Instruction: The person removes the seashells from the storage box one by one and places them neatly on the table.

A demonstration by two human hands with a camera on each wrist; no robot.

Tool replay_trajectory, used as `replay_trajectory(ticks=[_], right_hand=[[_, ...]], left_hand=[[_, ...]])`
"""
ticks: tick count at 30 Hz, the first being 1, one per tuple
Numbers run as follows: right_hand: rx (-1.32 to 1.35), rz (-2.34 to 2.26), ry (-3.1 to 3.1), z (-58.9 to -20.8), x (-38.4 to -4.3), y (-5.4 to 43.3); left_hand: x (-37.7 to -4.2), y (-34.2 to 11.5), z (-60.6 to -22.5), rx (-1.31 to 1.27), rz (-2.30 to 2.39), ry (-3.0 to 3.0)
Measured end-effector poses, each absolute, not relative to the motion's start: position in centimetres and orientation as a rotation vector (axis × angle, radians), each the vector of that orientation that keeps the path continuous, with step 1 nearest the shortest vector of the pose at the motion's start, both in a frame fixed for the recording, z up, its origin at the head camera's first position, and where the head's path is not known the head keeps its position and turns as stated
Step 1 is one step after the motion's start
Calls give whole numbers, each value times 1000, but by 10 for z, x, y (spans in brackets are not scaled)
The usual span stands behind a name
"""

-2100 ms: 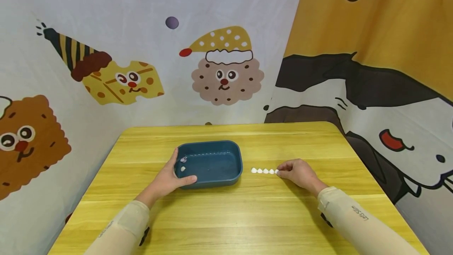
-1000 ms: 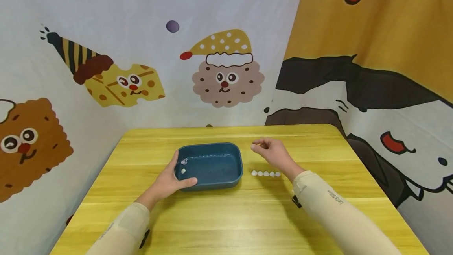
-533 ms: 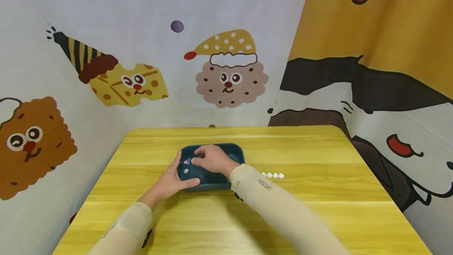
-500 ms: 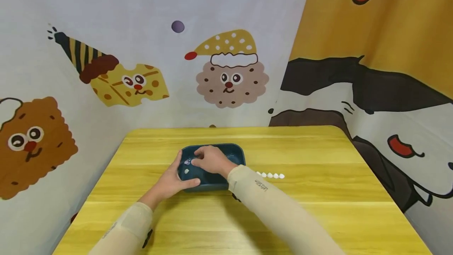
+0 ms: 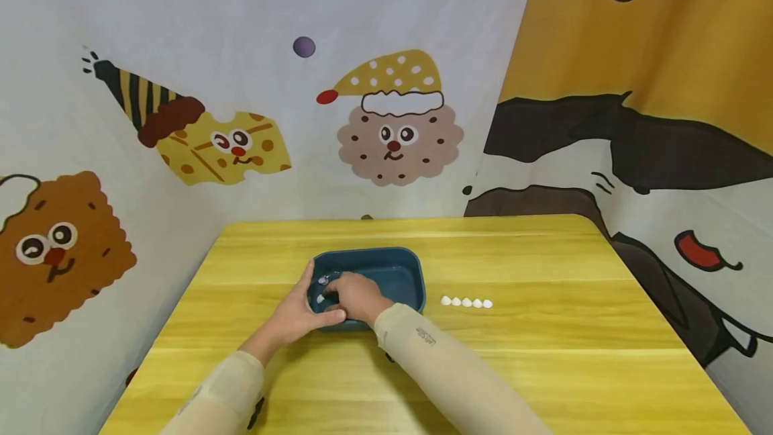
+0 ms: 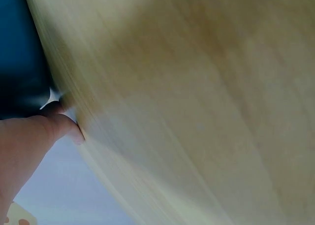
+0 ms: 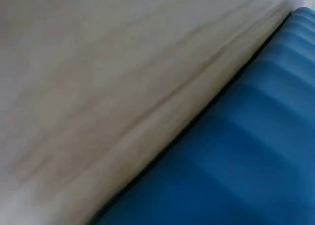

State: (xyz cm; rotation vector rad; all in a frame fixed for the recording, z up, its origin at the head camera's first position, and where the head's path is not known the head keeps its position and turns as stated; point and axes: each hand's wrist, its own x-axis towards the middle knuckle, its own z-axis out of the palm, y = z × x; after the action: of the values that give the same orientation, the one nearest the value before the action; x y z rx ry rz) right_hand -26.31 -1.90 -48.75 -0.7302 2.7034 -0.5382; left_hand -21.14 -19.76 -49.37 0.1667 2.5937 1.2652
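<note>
My left hand (image 5: 296, 311) grips the left end of a dark blue rectangular plastic box (image 5: 395, 280), its thumb over the near rim and its fingers at the left side. In the left wrist view this hand (image 6: 29, 141) shows beside the box wall (image 6: 17, 52). My right hand (image 5: 357, 295) reaches down inside the box, index finger and thumb apart. Close to its fingertips lies a small whitish piece (image 5: 321, 299), with a small pale purple piece (image 5: 323, 280) just behind. The right wrist view has only the ribbed box wall (image 7: 231, 156) and tabletop; no fingers appear.
To the right of the box, several small white shell-like pieces (image 5: 467, 302) lie in a straight row on the yellow wood-grain table (image 5: 543, 368). A cartoon-printed cloth (image 5: 253, 32) hangs behind the table and along its sides.
My right hand left the end of the white row, crossed left into the box, then shifted from beside the purple piece toward the whitish one. The left hand stays on the box.
</note>
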Motion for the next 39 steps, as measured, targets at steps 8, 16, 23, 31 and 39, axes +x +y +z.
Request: replay_trajectory(ticks=[8,16,23,31,39], right_hand=[[-890,-473,2655,-494,-264,-17],[-825,-624,2630,-496,-267,-21],[-808,-657,2654,-496,-267,-23],[-621,-529,2834,-494,-268,-24],[-465,-499,2922,-496,-270,-22]], left_hand=[[-209,-196,-491,160,1294,2569],[-210,-197,-490,178,1329,2558],[-210,-198,-490,178,1317,2557],[-211,-197,-491,165,1293,2580],[-211,-196,-494,156,1278,2600]])
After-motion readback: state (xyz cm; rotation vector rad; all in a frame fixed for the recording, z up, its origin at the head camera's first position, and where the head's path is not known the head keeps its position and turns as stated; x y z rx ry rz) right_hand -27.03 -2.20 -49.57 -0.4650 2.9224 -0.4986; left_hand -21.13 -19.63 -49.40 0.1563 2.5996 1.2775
